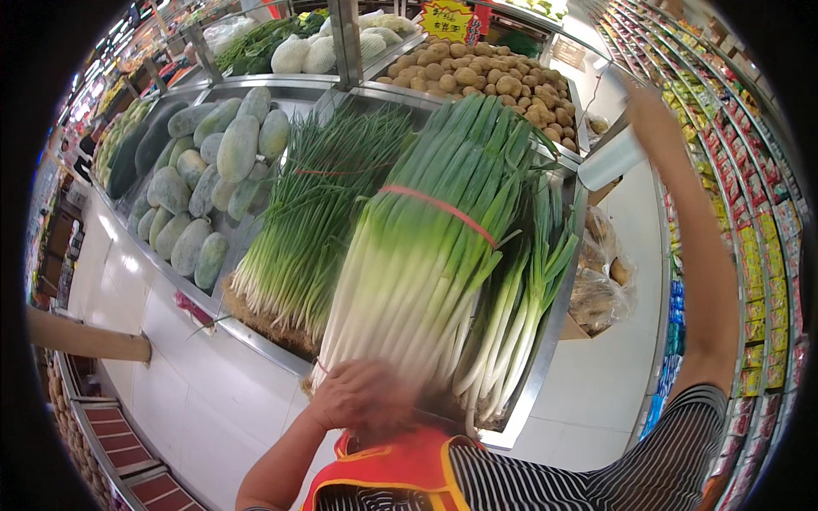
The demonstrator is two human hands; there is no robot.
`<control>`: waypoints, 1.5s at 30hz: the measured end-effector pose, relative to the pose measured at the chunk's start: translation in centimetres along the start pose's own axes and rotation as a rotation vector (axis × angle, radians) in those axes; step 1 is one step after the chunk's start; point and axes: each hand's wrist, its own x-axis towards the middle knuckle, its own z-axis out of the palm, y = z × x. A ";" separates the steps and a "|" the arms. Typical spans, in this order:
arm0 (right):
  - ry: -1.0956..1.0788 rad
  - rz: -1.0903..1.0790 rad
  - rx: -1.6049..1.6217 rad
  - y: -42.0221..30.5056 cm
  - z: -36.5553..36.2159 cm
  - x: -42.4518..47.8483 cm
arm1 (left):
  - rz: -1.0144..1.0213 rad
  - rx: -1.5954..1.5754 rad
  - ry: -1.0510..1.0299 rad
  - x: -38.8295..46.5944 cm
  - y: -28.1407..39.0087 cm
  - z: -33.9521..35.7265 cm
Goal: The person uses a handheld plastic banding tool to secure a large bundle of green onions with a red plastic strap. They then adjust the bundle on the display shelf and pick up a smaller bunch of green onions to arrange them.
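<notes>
A large bundle of leeks (pixel 415 268) lies before me in a metal display stand, a red band (pixel 441 205) around its green part. My left hand (pixel 364 393), blurred, is at the white root end of this bundle; whether its fingers grip anything is unclear. My right hand (pixel 648 112) is raised at the far right, above the stand's edge and beside a white roll (pixel 610 160), perhaps of plastic bags. Blur hides whether it holds the roll. Loose leeks (pixel 511 338) lie right of the bundle. Thinner spring onions (pixel 307 255) lie to its left.
Pale green wax gourds (pixel 204 172) fill the stand's left section. Potatoes (pixel 486 73) are heaped behind, below a yellow price sign (pixel 445 19). A clear plastic bag (pixel 601 274) sits in a box on the floor at right. Packet-filled shelves (pixel 760 255) line the right side.
</notes>
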 end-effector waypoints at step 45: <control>-0.341 -0.105 0.955 -19.2 1.5 -31.4 | -0.026 -0.251 0.212 -2.3 -0.8 1.0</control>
